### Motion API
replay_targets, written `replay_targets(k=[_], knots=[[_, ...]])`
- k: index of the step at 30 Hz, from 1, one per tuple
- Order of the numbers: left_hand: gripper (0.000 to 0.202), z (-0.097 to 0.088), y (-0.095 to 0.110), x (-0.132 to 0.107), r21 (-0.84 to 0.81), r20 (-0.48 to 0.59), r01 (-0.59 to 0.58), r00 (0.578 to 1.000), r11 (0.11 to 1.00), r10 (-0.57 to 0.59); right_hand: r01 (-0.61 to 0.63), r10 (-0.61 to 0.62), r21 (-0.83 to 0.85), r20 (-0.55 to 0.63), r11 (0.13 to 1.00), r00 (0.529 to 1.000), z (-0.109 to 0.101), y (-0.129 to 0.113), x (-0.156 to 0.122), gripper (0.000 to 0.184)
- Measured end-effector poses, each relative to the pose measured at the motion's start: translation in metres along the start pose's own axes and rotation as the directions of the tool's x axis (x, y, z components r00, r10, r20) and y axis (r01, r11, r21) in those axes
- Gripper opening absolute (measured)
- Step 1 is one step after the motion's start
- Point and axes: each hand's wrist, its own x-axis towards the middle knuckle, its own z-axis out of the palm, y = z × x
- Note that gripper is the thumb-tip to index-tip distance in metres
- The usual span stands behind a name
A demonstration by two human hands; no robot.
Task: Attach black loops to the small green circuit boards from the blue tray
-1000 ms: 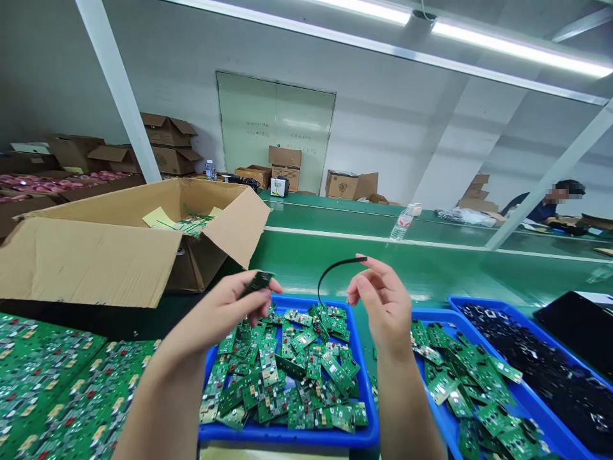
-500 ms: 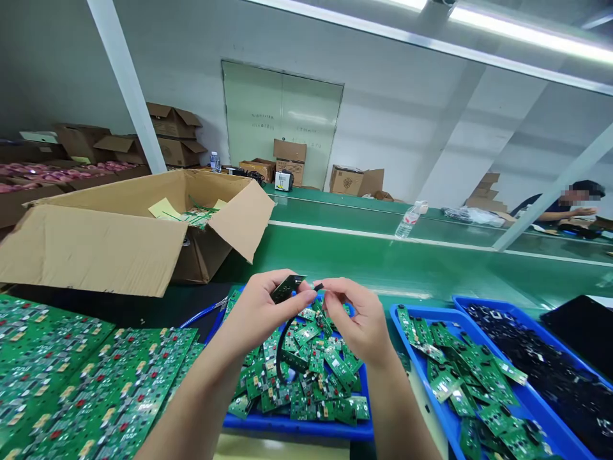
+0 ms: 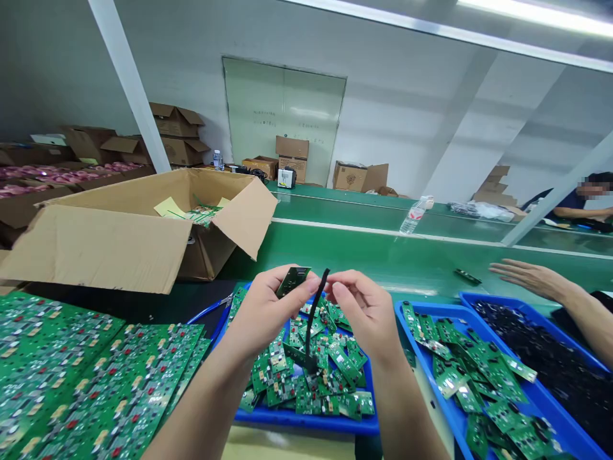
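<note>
My left hand (image 3: 272, 306) is closed round a small green circuit board (image 3: 293, 281), dark parts facing up. Between my hands runs a thin black flexible strip (image 3: 312, 319). Its upper end stands at my left thumb tip and right fingertips, while its lower part hangs over the heap of boards. My right hand (image 3: 366, 310) is closed, fingertips pinched at the strip; what else they may hold is hidden. Below both hands, a blue tray (image 3: 306, 420) holds many loose green boards (image 3: 335, 358) with red and white parts.
Uncut board panels (image 3: 96, 383) lie left, with blue-handled pliers (image 3: 208, 310) beside them. A large open carton (image 3: 105, 246) stands behind. Right are a tray of boards (image 3: 479, 358) and a tray of black parts (image 3: 531, 338). Another person's hand (image 3: 531, 278) reaches in near a single board (image 3: 468, 276).
The black strip has swung from curving below my left hand to hanging straighter between my hands, its end now upright. Another person's hand has come in from the right, and a single board appears near it.
</note>
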Motion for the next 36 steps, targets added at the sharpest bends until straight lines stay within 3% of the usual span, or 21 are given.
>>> replay_targets(k=[5, 9, 14, 18, 21, 23, 28, 36], knots=[[0.028, 0.005, -0.007, 0.002, -0.066, 0.037, 0.036, 0.999, 0.997, -0.033, 0.037, -0.038, -0.022, -0.038, 0.999, 0.999, 0.007, -0.007, -0.001, 0.016], [0.032, 0.002, -0.008, 0.003, -0.112, 0.026, 0.059, 0.998, 0.992, -0.056, 0.176, -0.181, -0.150, -0.023, 0.973, 0.983, 0.002, -0.009, 0.002, 0.020], [0.033, -0.005, -0.005, 0.005, -0.302, -0.045, 0.067, 0.995, 0.951, -0.084, 0.344, -0.349, -0.240, 0.022, 0.908, 0.937, -0.013, -0.015, 0.001, 0.019], [0.032, -0.002, -0.002, 0.002, -0.251, 0.088, 0.132, 0.990, 0.959, -0.114, 0.453, -0.444, -0.299, 0.103, 0.840, 0.890, -0.017, -0.019, 0.000, 0.018], [0.026, 0.005, -0.002, -0.001, -0.198, 0.231, 0.207, 0.960, 0.958, -0.160, 0.495, -0.477, -0.345, 0.143, 0.797, 0.867, -0.015, -0.018, 0.001, 0.020], [0.022, 0.009, -0.003, -0.002, -0.204, 0.265, 0.226, 0.949, 0.953, -0.169, 0.509, -0.482, -0.348, 0.166, 0.787, 0.860, -0.014, -0.016, 0.002, 0.021], [0.023, 0.015, 0.000, -0.004, -0.172, 0.281, 0.224, 0.945, 0.959, -0.170, 0.482, -0.438, -0.375, 0.201, 0.792, 0.876, -0.014, -0.012, 0.002, 0.022], [0.031, 0.016, 0.003, -0.004, -0.066, 0.259, 0.233, 0.943, 0.970, -0.209, 0.503, -0.447, -0.434, 0.232, 0.748, 0.864, -0.014, -0.012, 0.004, 0.026]])
